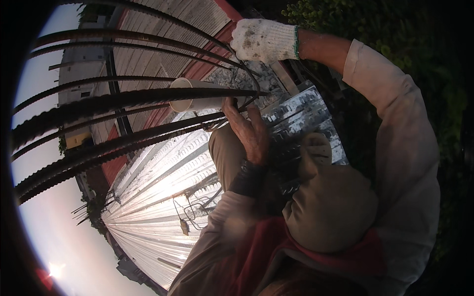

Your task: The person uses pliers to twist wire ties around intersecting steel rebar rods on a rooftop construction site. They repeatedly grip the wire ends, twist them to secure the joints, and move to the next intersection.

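Note:
A thin bent steel stirrup (pixel 255 82) loops around a cluster of ribbed rebars (pixel 122 101). My right hand (pixel 264 40), in a stained white knit glove, is closed in a fist at the stirrup's upper end. Bare and lower down, my left hand (pixel 250 131) has its fingers and thumb around the stirrup's lower side, close to the bars; some fingertips are hidden behind the steel. Among the rebars lies a pale plastic pipe (pixel 200 94), its round mouth facing away from me. My bent knee (pixel 226 151) is just beside the left hand.
Shiny ribbed metal decking (pixel 163 185) spreads to the left, with several bent wire pieces (pixel 190 212) on it. More decking (pixel 303 111) lies beneath me. A red-edged corrugated roof (pixel 148 59) stands beyond the bars. Dark foliage (pixel 370 29) borders the right side.

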`<move>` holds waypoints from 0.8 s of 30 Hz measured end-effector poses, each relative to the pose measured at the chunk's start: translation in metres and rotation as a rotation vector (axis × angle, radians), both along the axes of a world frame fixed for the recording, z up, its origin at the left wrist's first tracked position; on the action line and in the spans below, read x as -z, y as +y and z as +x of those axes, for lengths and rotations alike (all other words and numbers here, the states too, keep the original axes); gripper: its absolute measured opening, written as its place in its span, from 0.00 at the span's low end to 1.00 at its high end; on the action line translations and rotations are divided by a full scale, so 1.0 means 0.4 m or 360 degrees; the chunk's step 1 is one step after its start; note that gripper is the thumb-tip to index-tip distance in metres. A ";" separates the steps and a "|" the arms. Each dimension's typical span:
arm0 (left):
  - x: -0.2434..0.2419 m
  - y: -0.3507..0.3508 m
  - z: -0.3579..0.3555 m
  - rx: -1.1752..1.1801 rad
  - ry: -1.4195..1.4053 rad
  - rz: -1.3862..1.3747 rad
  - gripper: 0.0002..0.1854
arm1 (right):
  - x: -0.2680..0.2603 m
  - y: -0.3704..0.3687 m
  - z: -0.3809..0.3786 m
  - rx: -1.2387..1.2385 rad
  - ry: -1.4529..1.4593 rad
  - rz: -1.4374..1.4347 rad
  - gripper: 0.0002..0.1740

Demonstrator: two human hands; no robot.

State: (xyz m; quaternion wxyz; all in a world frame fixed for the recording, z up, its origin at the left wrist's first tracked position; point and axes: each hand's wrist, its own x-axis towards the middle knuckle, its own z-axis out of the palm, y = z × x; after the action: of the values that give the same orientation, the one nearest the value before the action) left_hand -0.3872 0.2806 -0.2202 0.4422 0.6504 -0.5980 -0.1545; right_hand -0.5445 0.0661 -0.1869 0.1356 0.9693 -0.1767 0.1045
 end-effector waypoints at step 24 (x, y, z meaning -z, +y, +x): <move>-0.056 -0.188 0.125 0.0640 0.0968 0.1076 0.57 | 0.191 0.203 0.043 0.0867 -0.1434 0.1812 0.17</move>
State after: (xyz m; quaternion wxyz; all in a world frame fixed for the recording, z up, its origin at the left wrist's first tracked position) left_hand -0.3372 0.2052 -0.1977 0.3225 0.5547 -0.4718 -0.6048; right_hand -0.5272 0.1471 -0.2633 -0.4475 0.6759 -0.4735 0.3445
